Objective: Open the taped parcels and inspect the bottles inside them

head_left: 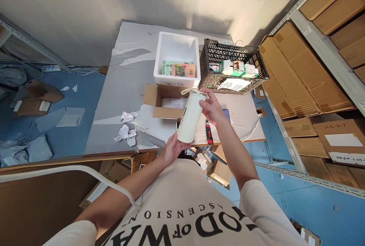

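Note:
A white tumbler [190, 118] with a silver rim, a cord loop at its top and dark lettering on its side is held tilted above the table's front edge. My right hand [211, 106] grips it near the top, thumb on the side. At the bottom, my left hand [174, 148] cups the base, its fingers partly hidden beneath. Just behind the tumbler stands an open cardboard box [151, 96] with clear plastic wrapping [174, 103] inside. A red and black utility knife [209, 132] lies right of the tumbler, near a phone [226, 114] partly covered by my right hand.
Behind the box stand a white foam box [156, 61] with colourful printed cards inside and a black plastic crate [207, 57] holding small cartons. Crumpled paper [127, 132] lies on the table [110, 97]. Shelves with cardboard boxes [338, 134] rise at right; a white cable [71, 168] crosses lower left.

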Available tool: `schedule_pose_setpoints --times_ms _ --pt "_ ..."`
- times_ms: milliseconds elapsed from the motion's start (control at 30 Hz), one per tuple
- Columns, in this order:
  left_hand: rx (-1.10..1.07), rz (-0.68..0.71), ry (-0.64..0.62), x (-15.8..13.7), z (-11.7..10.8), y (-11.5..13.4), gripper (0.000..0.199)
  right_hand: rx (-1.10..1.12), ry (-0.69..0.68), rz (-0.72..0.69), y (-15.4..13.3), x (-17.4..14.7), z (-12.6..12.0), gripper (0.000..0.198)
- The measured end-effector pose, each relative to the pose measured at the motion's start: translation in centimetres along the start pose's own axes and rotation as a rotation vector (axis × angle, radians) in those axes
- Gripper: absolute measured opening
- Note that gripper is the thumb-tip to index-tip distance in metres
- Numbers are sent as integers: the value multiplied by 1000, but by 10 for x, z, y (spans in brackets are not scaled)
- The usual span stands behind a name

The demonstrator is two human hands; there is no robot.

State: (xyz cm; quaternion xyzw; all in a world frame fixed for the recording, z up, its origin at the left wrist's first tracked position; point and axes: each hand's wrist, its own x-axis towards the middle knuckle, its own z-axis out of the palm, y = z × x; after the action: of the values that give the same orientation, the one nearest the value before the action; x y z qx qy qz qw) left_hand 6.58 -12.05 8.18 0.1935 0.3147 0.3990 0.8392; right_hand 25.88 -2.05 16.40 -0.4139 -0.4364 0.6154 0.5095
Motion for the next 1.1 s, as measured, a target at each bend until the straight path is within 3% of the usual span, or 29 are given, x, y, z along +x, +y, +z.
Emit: schedule_pose_setpoints --times_ms 367,667,1100 --pt "108 3 28 -7 2 4 60 -29 62 -15 5 -7 2 58" --pt "116 1 33 -6 -9 5 59 -163 17 -51 -8 -11 -6 46" --pt "123 8 7 1 -11 9 68 -309 5 -76 -14 -3 -2 46"
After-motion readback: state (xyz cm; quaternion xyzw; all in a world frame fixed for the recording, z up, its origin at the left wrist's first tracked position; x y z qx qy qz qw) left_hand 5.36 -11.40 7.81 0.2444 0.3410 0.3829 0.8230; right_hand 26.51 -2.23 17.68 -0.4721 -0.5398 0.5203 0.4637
